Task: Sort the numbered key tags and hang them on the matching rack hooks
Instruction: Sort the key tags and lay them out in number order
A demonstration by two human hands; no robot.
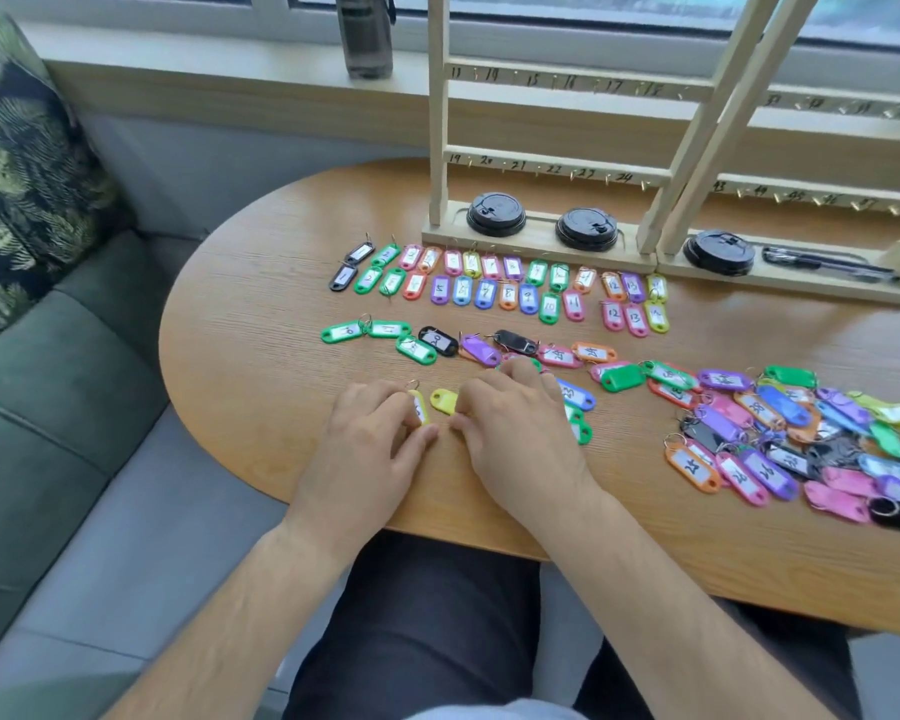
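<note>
Pinching a yellow key tag (420, 409) between curled fingers and thumb, the left hand (370, 433) rests on the table (261, 356) near its front edge. Just beside it, the right hand (510, 423) curls its fingers and thumb round one end of a second yellow tag (442, 401). Two rows of numbered tags (489, 285) lie toward the back edge, before the wooden rack (541, 166). A loose heap of tags (801, 433) spreads toward the right edge.

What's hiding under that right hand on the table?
From under the right hand poke a yellow tag, a blue tag and a green tag. Anything else beneath the palm is covered.
</note>
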